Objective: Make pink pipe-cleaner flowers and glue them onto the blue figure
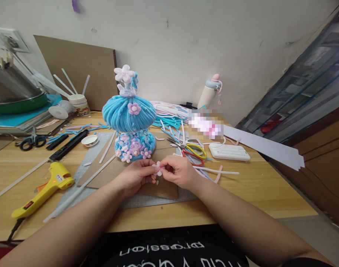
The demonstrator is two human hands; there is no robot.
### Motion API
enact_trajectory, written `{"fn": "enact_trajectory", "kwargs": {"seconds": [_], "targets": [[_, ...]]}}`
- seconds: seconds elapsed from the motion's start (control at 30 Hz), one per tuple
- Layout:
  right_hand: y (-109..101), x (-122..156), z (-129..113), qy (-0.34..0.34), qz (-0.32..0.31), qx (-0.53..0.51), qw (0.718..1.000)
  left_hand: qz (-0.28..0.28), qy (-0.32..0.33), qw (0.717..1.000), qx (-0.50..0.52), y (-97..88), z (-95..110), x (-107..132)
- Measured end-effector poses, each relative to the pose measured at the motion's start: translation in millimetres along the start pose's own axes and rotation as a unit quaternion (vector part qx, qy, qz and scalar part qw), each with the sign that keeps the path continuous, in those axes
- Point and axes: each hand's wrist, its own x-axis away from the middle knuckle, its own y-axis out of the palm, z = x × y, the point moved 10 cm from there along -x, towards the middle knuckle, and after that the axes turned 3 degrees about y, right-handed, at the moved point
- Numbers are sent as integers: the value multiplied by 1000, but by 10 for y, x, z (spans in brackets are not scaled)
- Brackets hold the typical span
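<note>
My left hand (136, 174) and my right hand (178, 171) meet above a brown cardboard sheet (163, 190), both pinching a small pale pink pipe-cleaner flower (158, 169) between the fingertips. Just behind them stands a blue fuzzy pipe-cleaner ornament (129, 116) shaped like a mushroom, studded with pink and purple flowers and topped by a pale flower. It rests on the wooden table (258, 185).
A yellow glue gun (43, 189) lies at the left front. Black scissors (32, 141), a black cutter (70, 144) and a tape roll (90, 140) lie left. Yellow and red scissors (193, 152), loose pipe cleaners (169, 118), a white box (229, 151) and a bottle (209, 94) sit right.
</note>
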Motion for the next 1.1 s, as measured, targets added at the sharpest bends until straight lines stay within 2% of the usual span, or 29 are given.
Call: {"fn": "enact_trajectory", "kwargs": {"seconds": [0.13,0.27,0.37,0.5,0.63,0.77,0.93,1.1], "targets": [[12,0,12,7,-4,-5,1000,-6,-2,1000,-4,4,-9,-12],[-3,1,133,83,6,-77,993,31,30,998,45,-73,28,-39],[-21,11,155,106,20,-122,987,49,41,994,86,-107,37,-45],[-20,7,68,71,15,-77,994,20,26,995,96,-38,27,-36],[-50,-4,18,42,24,-24,999,18,20,996,90,-30,18,-30],[-2,-13,8,28,-11,-16,999,10,10,997,81,-25,-10,-34],[-13,-20,-29,-5,-26,2,1000,5,-1,998,70,-15,-6,-23],[0,-18,5,7,-28,-3,1000,11,-43,996,75,-28,-77,-13]]}}
